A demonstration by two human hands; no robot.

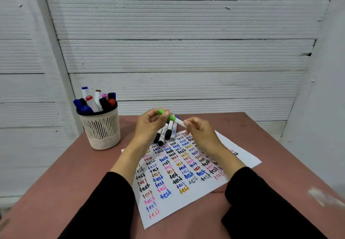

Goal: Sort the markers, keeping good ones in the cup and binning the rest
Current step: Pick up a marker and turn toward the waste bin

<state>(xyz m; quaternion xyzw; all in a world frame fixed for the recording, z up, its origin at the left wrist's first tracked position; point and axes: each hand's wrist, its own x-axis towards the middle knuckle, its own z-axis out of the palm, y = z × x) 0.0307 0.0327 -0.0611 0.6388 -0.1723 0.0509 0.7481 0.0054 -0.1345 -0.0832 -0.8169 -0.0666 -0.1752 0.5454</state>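
Green-capped and white-barrelled, a slim marker hangs above the reddish-brown worktop, the left hand curling its fingers round the cap end, the right hand pinching the barrel. Below lie a few markers (black caps mostly) on scribbled paper. A ribbed beige plastic cup bristling with markers stands left.

The sheet of paper on the desk bears "test" repeated in columns, handwritten in many colours; marker labels are unreadable.
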